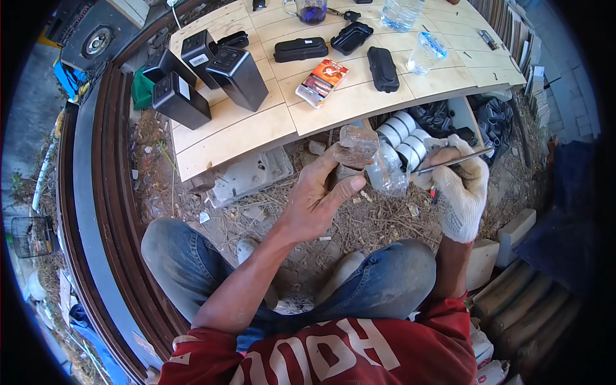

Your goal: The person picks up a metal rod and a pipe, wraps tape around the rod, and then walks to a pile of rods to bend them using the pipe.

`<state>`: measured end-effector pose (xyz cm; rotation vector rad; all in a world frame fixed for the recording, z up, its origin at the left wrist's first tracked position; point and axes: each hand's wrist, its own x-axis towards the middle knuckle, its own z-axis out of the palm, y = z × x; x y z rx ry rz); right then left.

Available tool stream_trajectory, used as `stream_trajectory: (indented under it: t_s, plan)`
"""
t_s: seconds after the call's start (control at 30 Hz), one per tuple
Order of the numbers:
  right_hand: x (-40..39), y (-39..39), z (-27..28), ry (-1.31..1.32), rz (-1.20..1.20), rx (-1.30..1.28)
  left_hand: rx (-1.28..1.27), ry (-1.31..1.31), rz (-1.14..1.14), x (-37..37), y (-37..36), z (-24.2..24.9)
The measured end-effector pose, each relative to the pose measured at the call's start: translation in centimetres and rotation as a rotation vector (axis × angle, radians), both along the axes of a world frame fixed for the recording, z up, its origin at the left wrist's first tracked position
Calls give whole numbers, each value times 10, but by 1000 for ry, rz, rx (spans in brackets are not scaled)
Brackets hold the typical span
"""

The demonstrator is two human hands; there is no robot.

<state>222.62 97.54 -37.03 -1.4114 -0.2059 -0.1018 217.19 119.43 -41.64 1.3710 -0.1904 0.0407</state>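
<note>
Outdoor dirt floor, plywood table (244, 131) at 12 o'clock. Bare left hand (314, 202) pinches a crumpled clear plastic piece (356, 146). Gloved right hand (461, 192) grips a thin metal rod (452, 160), long axis pointing toward 2 o'clock. Orange box (322, 81) on the table, lettering unreadable.

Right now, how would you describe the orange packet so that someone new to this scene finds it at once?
Start at the pale wooden tabletop above the person's knees. Near its front edge, between the tall black boxes on the left and a flat black case on the right, lies the orange packet. It is the only brightly coloured thing among black items.
</note>
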Motion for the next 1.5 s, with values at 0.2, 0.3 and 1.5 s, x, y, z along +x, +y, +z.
stream_trajectory:
  t_s: [0.2, 0.3, 1.5]
  plan:
    - [-1, 24, 51, -13, 345, -375, 132, -23, 33, -4, -2, 7]
    - [-5, 20, 59, 126, 409, -681, 156, -68, 77, -5, -4, 3]
    - [-9, 50, 81, -527, 85, -832, 151, -103, 114, -7, -18, 0]
